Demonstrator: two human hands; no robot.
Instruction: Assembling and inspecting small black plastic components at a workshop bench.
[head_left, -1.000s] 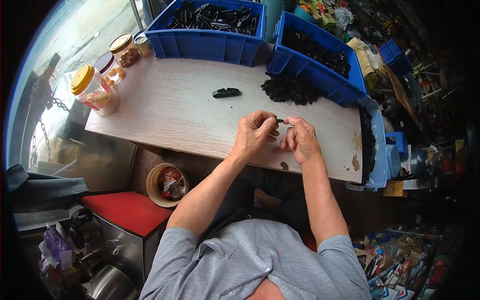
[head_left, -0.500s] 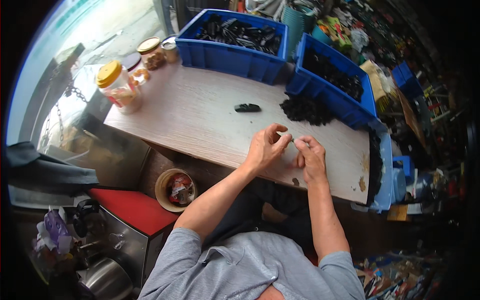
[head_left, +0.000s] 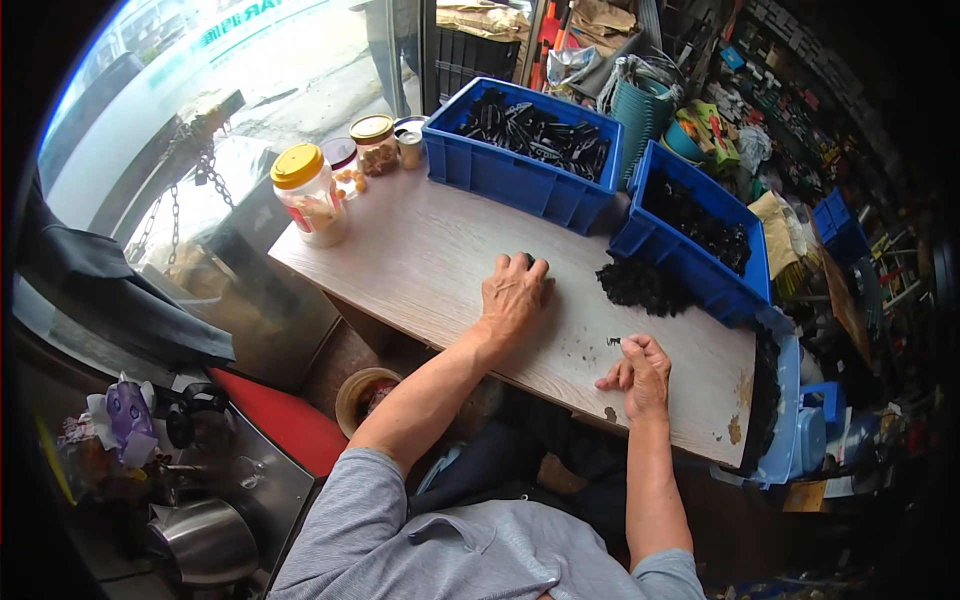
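Observation:
My left hand [head_left: 514,298] has its fingers curled down around a black plastic piece [head_left: 529,260] on the table. The hand covers most of that piece, and only a dark bit shows between the fingertips. Nearer the table's front edge, my right hand [head_left: 646,376] pinches a small, thin black part [head_left: 614,342] between thumb and forefinger. The part sticks out to the left, and its exact kind is too small to make out. Just beyond the right hand lies a heap of small black parts [head_left: 645,285] on the tabletop.
Two blue crates, a left one [head_left: 525,172] and a right one [head_left: 692,265], line the far side with black parts inside. Jars, including a yellow-lidded jar [head_left: 308,200], stand at the far left. A light-blue tray [head_left: 785,440] adjoins the table's right end. Below sits a bin [head_left: 350,405].
My left hand has left the right hand and reached forward onto the black piece lying on the table. My right hand keeps its pinch. The whole view has shifted.

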